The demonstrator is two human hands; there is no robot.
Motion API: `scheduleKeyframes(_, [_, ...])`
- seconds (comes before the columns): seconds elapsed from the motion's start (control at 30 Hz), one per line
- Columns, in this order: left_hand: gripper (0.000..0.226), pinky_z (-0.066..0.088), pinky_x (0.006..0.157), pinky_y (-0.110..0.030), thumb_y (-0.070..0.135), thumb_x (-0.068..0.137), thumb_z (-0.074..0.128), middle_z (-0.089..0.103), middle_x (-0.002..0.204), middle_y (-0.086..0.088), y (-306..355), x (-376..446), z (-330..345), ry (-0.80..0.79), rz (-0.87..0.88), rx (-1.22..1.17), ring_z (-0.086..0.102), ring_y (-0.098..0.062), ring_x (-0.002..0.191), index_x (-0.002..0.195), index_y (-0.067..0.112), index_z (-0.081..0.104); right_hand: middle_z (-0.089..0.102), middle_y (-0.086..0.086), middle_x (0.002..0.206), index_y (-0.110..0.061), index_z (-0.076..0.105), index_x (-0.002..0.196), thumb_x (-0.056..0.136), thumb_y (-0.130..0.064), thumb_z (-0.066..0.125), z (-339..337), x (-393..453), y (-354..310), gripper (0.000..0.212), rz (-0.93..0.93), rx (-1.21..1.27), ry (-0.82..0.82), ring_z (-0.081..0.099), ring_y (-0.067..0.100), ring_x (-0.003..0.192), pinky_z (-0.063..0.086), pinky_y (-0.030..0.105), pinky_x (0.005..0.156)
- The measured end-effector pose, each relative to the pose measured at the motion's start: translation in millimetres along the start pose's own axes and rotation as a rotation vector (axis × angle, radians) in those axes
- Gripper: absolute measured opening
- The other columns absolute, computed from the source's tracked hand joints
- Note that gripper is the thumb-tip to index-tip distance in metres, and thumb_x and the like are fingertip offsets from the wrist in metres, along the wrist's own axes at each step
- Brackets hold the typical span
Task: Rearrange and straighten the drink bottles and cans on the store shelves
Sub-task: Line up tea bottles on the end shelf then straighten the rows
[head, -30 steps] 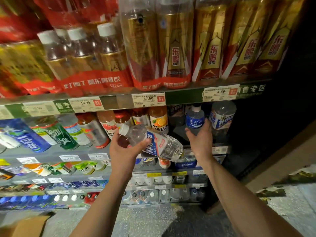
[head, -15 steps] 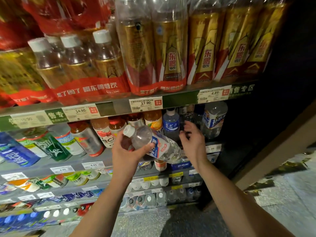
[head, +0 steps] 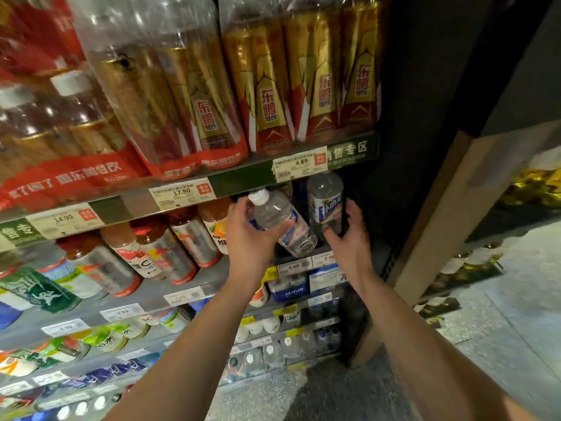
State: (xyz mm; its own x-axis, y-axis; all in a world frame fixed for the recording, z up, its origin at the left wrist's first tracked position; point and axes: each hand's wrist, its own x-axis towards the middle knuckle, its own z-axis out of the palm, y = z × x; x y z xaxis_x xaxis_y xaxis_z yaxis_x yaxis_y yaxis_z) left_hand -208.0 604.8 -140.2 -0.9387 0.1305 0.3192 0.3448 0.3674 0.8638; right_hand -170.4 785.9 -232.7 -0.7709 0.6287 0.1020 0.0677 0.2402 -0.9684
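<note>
My left hand (head: 250, 235) grips a clear water bottle (head: 283, 224) with a white cap and a blue-and-red label. The bottle is tilted, cap up-left, its base over the right end of the second shelf (head: 182, 287). My right hand (head: 349, 238) is beside it with spread fingers, at the base of a standing clear bottle (head: 325, 202) with a blue-and-white label. Whether the fingers touch that bottle is hard to tell. Orange and red-capped juice bottles (head: 182, 241) stand to the left on the same shelf.
Shrink-wrapped packs of gold-and-red drink bottles (head: 267, 86) fill the top shelf, with price tags (head: 300, 164) along its edge. Lower shelves hold several small bottles and blue packs (head: 288, 293). A dark shelf end panel (head: 425, 117) stands on the right. Grey floor lies below.
The view has shifted right and closer. My left hand lifted the tilted bottle up and right towards the shelf's right end. My right hand moved right to the standing bottle's base.
</note>
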Motion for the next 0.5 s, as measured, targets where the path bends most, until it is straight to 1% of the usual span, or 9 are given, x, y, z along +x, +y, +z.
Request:
scheduleKeyframes(0.1, [0.060, 0.050, 0.083, -0.029, 0.036, 0.070, 0.090, 0.065, 0.113, -0.005, 2, 15, 16, 0.003, 0.000, 0.106, 0.061, -0.022, 0.104, 0.118, 0.010, 0.063, 0.051, -0.007, 0.141, -0.023, 0.021, 0.156, 0.090, -0.005, 0.067, -2, 11, -4, 0.082, 0.044, 0.065, -0.131, 0.050, 0.007, 0.126, 0.041, 0.027, 0.106])
scheduleKeyframes(0.13, [0.060, 0.050, 0.083, -0.028, 0.036, 0.070, 0.090, 0.066, 0.113, -0.006, 2, 19, 20, -0.012, -0.002, 0.125, 0.062, -0.022, 0.105, 0.117, 0.009, 0.065, 0.053, -0.005, 0.141, -0.023, 0.022, 0.156, 0.089, -0.006, 0.068, -2, 14, -5, 0.082, 0.058, 0.082, -0.143, 0.052, 0.009, 0.126, 0.042, 0.029, 0.107])
scheduleKeyframes(0.2, [0.056, 0.054, 0.086, -0.033, 0.034, 0.069, 0.091, 0.070, 0.112, -0.004, -1, 25, 29, -0.054, 0.024, 0.170, 0.064, -0.022, 0.107, 0.115, 0.010, 0.067, 0.055, -0.002, 0.138, -0.021, 0.023, 0.154, 0.089, -0.008, 0.069, 1, 18, -6, 0.081, 0.062, 0.108, -0.148, 0.054, 0.011, 0.123, 0.043, 0.029, 0.105])
scheduleKeyframes(0.23, [0.054, 0.054, 0.087, -0.032, 0.032, 0.070, 0.091, 0.071, 0.111, -0.004, -2, 27, 32, -0.072, 0.044, 0.199, 0.066, -0.022, 0.107, 0.114, 0.011, 0.068, 0.056, -0.003, 0.136, -0.020, 0.023, 0.153, 0.090, -0.009, 0.070, 1, 18, -7, 0.080, 0.069, 0.129, -0.154, 0.055, 0.009, 0.121, 0.044, 0.025, 0.102])
scheduleKeyframes(0.27, [0.052, 0.052, 0.086, -0.027, 0.029, 0.071, 0.090, 0.072, 0.112, -0.004, -1, 27, 34, -0.081, 0.063, 0.224, 0.066, -0.022, 0.108, 0.114, 0.011, 0.069, 0.058, -0.005, 0.132, -0.018, 0.024, 0.153, 0.090, -0.010, 0.070, 1, 19, -7, 0.079, 0.079, 0.147, -0.158, 0.057, 0.005, 0.116, 0.044, 0.019, 0.097])
scheduleKeyframes(0.33, [0.049, 0.041, 0.083, -0.013, 0.023, 0.074, 0.088, 0.072, 0.117, -0.004, 3, 29, 35, -0.093, 0.104, 0.253, 0.065, -0.020, 0.110, 0.118, 0.012, 0.068, 0.059, -0.016, 0.121, -0.017, 0.027, 0.151, 0.090, -0.012, 0.071, -1, 19, -6, 0.075, 0.071, 0.147, -0.171, 0.058, -0.010, 0.104, 0.044, 0.006, 0.085])
scheduleKeyframes(0.37, [0.050, 0.038, 0.082, -0.012, 0.023, 0.076, 0.087, 0.072, 0.119, -0.004, 4, 30, 36, -0.101, 0.120, 0.274, 0.064, -0.020, 0.111, 0.121, 0.012, 0.068, 0.057, -0.020, 0.118, -0.018, 0.027, 0.151, 0.091, -0.014, 0.070, -2, 18, -6, 0.075, 0.071, 0.138, -0.184, 0.056, -0.014, 0.102, 0.042, 0.003, 0.081])
scheduleKeyframes(0.43, [0.051, 0.036, 0.081, -0.015, 0.026, 0.079, 0.084, 0.070, 0.119, -0.007, 4, 32, 35, -0.112, 0.145, 0.352, 0.063, -0.024, 0.110, 0.124, 0.012, 0.065, 0.053, -0.018, 0.124, -0.021, 0.024, 0.155, 0.092, -0.018, 0.069, -2, 17, -8, 0.077, 0.089, 0.128, -0.214, 0.053, -0.006, 0.110, 0.038, 0.000, 0.079])
scheduleKeyframes(0.5, [0.053, 0.038, 0.080, -0.019, 0.029, 0.079, 0.084, 0.064, 0.116, -0.009, -3, 28, 35, -0.065, 0.151, 0.399, 0.061, -0.026, 0.105, 0.125, 0.012, 0.064, 0.051, -0.014, 0.128, -0.022, 0.027, 0.154, 0.093, -0.021, 0.067, -3, 17, -9, 0.073, 0.086, 0.099, -0.230, 0.049, 0.002, 0.117, 0.036, 0.002, 0.083])
